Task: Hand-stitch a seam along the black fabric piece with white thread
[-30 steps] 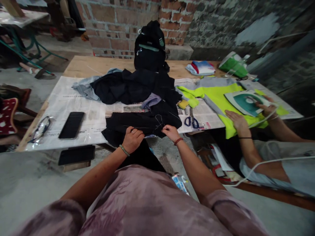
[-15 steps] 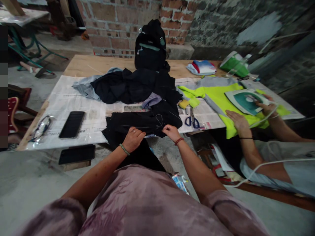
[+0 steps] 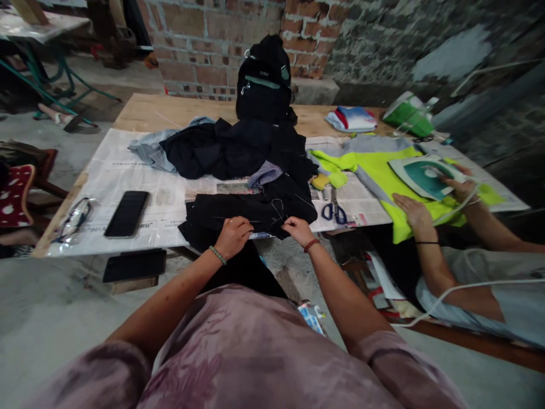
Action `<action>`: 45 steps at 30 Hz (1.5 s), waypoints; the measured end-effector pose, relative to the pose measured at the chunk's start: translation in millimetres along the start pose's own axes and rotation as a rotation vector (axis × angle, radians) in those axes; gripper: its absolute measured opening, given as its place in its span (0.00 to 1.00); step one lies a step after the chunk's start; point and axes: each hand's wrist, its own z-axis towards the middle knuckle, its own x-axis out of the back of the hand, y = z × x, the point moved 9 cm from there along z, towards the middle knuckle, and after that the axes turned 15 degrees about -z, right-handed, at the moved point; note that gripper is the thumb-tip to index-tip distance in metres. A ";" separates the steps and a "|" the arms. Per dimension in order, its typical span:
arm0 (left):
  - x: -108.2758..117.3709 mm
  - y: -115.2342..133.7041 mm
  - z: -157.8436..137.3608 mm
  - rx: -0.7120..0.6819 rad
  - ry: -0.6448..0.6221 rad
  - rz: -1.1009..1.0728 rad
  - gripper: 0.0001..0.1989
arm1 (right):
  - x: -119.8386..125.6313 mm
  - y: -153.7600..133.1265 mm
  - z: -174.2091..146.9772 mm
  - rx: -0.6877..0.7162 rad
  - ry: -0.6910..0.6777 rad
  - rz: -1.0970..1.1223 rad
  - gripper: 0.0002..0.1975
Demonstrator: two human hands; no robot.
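Observation:
A black garment [image 3: 230,207] lies along the front edge of the table, in front of me. My left hand [image 3: 235,236] pinches its near edge, fingers closed on the cloth. To the right, my right hand [image 3: 298,232] is also closed in a pinch at the same edge; whether a needle is between its fingertips is too small to make out. A loop of white thread [image 3: 277,209] lies on the black cloth just above my right hand. Dark blue-handled scissors [image 3: 334,212] rest on the newspaper to the right of the garment.
Behind the garment are a dark clothes heap [image 3: 217,149] and a black backpack [image 3: 264,85]. A phone [image 3: 126,213] and glasses [image 3: 74,218] lie at left. On the right, a co-worker's hands press an iron [image 3: 428,176] on a neon-yellow garment [image 3: 383,165].
The view has shifted slightly. Both my hands stay at the black garment's edge in nearly the same place. The co-worker's iron has moved very slightly left.

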 end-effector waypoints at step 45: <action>-29.1 -46.3 2.7 0.246 0.027 -0.193 0.13 | -1.5 -2.2 0.2 -0.008 -0.017 -0.083 0.08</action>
